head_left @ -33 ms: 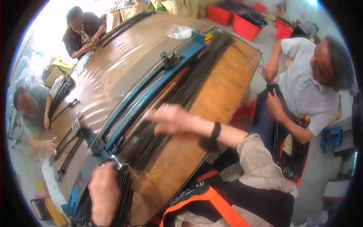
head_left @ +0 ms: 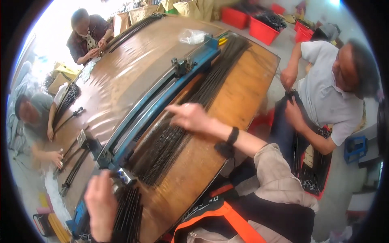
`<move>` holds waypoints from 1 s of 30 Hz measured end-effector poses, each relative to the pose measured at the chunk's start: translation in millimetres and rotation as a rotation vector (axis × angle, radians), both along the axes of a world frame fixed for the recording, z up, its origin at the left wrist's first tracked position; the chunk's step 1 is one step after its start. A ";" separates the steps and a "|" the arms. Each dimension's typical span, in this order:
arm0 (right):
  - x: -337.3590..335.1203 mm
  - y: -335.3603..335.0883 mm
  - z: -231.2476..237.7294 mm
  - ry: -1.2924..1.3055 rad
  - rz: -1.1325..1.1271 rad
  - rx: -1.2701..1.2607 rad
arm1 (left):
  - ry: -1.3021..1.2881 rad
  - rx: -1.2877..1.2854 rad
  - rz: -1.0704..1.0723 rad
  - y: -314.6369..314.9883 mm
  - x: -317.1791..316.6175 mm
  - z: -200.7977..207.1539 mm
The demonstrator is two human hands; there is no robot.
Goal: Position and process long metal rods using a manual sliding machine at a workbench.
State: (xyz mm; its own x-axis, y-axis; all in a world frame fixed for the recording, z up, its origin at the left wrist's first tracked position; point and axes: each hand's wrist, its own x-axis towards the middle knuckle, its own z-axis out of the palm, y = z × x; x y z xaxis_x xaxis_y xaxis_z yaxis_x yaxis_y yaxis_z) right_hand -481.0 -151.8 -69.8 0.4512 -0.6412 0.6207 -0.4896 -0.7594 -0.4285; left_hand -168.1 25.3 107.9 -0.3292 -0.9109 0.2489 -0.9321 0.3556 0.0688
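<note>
My right hand (head_left: pixel 188 116) hangs over a bundle of thin dark rods (head_left: pixel 162 148), with its index finger stretched out toward a long blue metal fixture (head_left: pixel 156 103) and its other fingers bent. Nothing shows in that hand. My left hand (head_left: pixel 99 198) is raised beside the near end of the fixture, by a small metal clamp (head_left: pixel 121 176). Its fingers are blurred, and whether anything lies between them is hidden. More dark rods (head_left: pixel 129 208) lie right of my left hand. The fixture runs diagonally across the table.
The wooden table (head_left: pixel 243 85) has a plastic-covered part (head_left: pixel 133 73) beyond the fixture. A clear plastic bag (head_left: pixel 192 36) lies at the far end. Co-workers sit at the far left (head_left: pixel 89 36), left (head_left: pixel 36 117) and right (head_left: pixel 332 89). Red bins (head_left: pixel 263 32) stand behind.
My right hand has moved slightly right and up, away from the fixture. My left hand has shifted left, and its fingers have changed pose. The rods by the fixture lie more in view.
</note>
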 end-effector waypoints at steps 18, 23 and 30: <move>3.9 -31.3 24.8 0.045 -0.254 0.090 | -0.017 0.022 -0.125 -96.8 -21.2 -32.0; 33.3 -1.4 46.7 -0.408 0.253 -0.143 | -0.084 -0.061 -0.089 -73.6 6.9 -15.3; 74.4 25.7 62.5 -0.426 0.265 -0.257 | -0.053 -0.098 -0.092 -39.0 26.4 -19.9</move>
State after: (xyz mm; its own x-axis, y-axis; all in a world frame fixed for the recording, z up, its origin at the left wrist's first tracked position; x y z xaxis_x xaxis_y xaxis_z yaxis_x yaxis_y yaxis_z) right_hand -406.6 -126.2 -7.3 0.2519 -0.3445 0.9044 -0.0926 -0.9388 -0.3318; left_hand -141.7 -13.6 88.0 -0.4251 -0.8483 0.3157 -0.8967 0.4423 -0.0191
